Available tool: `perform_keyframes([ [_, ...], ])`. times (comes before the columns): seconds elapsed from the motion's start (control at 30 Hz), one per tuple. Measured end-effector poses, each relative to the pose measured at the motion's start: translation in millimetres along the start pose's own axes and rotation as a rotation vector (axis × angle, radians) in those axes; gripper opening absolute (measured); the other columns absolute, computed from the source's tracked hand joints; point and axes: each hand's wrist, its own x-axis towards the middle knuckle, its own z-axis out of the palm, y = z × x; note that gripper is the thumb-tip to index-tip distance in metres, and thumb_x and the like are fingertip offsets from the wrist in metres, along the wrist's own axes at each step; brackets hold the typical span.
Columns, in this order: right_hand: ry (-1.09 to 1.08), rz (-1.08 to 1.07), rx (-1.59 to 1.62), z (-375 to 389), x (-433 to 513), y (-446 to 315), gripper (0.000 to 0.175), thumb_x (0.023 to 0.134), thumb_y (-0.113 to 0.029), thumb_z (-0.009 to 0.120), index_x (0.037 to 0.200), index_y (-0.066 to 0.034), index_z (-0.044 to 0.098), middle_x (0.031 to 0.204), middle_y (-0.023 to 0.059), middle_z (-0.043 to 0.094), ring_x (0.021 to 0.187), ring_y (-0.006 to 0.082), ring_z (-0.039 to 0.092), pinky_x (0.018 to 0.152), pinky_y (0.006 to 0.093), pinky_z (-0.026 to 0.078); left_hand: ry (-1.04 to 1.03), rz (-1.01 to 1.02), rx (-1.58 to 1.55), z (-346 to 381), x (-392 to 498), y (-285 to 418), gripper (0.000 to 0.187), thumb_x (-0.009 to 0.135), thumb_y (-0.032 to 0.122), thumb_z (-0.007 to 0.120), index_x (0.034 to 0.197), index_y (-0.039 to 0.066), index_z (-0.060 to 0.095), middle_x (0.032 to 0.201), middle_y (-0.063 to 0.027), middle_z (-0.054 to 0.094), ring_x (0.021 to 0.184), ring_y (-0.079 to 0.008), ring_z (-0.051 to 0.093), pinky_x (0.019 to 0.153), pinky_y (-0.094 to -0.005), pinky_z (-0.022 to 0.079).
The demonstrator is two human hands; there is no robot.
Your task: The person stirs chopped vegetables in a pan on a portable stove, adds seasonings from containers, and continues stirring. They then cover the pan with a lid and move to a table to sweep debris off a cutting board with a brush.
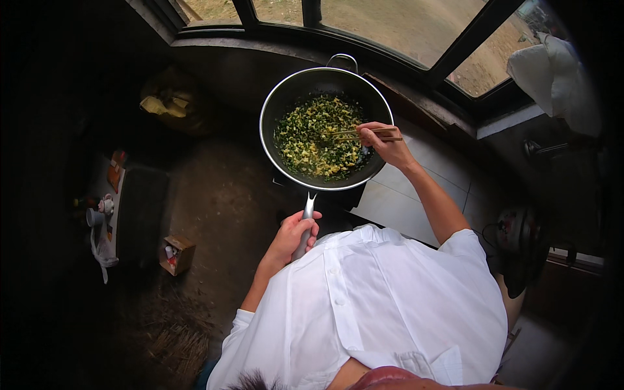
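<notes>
A deep dark wok (331, 80) with a bright metal rim is in front of me. Chopped greens mixed with yellow bits that look like scrambled egg (317, 131) cover its bottom. My left hand (295, 234) is wrapped around the wok's grey handle (308, 214), close to my shirt. Over the right side of the wok, my right hand (385, 144) holds a pair of wooden chopsticks (390, 134). Their tips reach into the middle of the food. A metal loop handle (342, 57) stands at the wok's far side.
White tiles (404, 192) cover the counter to the right of the wok. Beyond it runs a dark-framed window (385, 29). At left, a small table (117, 204) bears a cup and packets. A cardboard box (179, 253) and dry straw (180, 341) lie on the floor.
</notes>
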Motion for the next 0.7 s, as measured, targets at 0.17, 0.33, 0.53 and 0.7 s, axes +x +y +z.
perform_keyframes([
  [0.17, -0.168, 0.076, 0.004, 3, -30, -24, 0.022, 0.101, -0.019, 0.064, 0.112, -0.0012, 0.072, 0.097, 0.0074, 0.075, 0.087, 0.0135, 0.071, 0.074, 0.0268, 0.057, 0.019, -0.016, -0.012, 2, -2, -2, 0.027, 0.096, 0.010, 0.052, 0.121, -0.002, 0.054, 0.077, -0.0039, 0.057, 0.058, -0.0098, 0.053, 0.047, -0.0237, 0.043],
  [0.33, -0.057, -0.043, 0.012, -2, -8, -13, 0.020, 0.101, -0.016, 0.064, 0.112, -0.0010, 0.072, 0.090, 0.0040, 0.073, 0.083, 0.0108, 0.068, 0.075, 0.0259, 0.058, 0.010, -0.009, 0.013, 0, 0, -4, 0.029, 0.099, 0.012, 0.050, 0.123, -0.002, 0.053, 0.078, -0.0044, 0.056, 0.058, -0.0100, 0.053, 0.047, -0.0254, 0.045],
  [0.53, 0.152, 0.026, 0.037, -26, -6, 3, 0.024, 0.101, -0.019, 0.064, 0.112, -0.0009, 0.073, 0.094, 0.0077, 0.074, 0.081, 0.0123, 0.070, 0.072, 0.0260, 0.061, 0.025, 0.018, 0.006, 0, 0, -8, 0.029, 0.099, 0.012, 0.050, 0.123, -0.003, 0.053, 0.077, -0.0042, 0.056, 0.056, -0.0099, 0.053, 0.046, -0.0249, 0.044],
  [0.7, 0.009, -0.032, 0.253, 21, -19, 17, 0.024, 0.101, -0.018, 0.064, 0.112, 0.0017, 0.072, 0.094, 0.0083, 0.075, 0.081, 0.0127, 0.071, 0.073, 0.0268, 0.061, 0.033, -0.001, 0.007, 0, 0, -7, 0.028, 0.099, 0.013, 0.050, 0.122, -0.002, 0.053, 0.077, -0.0040, 0.057, 0.056, -0.0096, 0.052, 0.046, -0.0249, 0.044],
])
